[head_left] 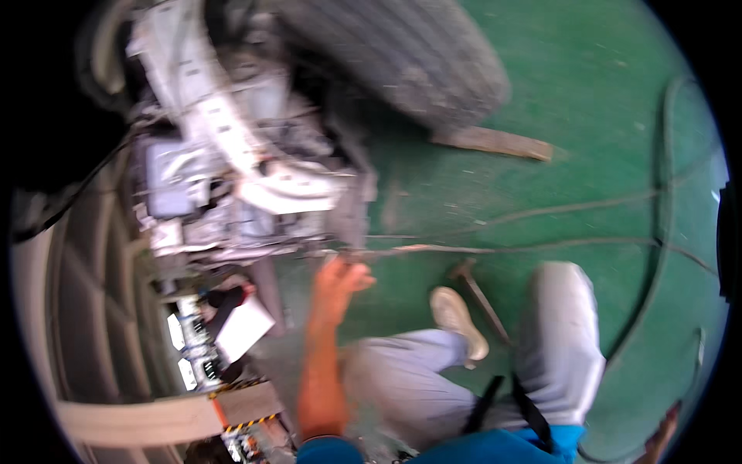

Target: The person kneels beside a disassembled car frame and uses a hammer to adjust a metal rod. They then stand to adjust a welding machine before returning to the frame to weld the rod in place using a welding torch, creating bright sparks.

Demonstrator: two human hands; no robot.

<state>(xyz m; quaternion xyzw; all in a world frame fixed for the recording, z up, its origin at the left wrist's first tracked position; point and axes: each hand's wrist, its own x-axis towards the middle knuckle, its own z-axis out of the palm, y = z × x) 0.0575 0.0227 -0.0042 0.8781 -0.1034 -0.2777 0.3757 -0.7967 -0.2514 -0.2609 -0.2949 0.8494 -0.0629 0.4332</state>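
My left hand reaches up from the lower edge, its fingers curled at the lower edge of a large pale metal vehicle assembly. Right at those fingertips ends a thin cable or hose, which runs off to the right. Blur hides what the fingers close on. At the lower right rim my right hand shows only in part, apart from the assembly, and its fingers cannot be made out. A hammer lies on the floor between my bent legs, beside my shoe.
A big dark tyre lies against the assembly at the top, with a wooden block at its lower edge. A thick dark hose curves over the green floor. Lower left are a white sheet and a striped-edged box.
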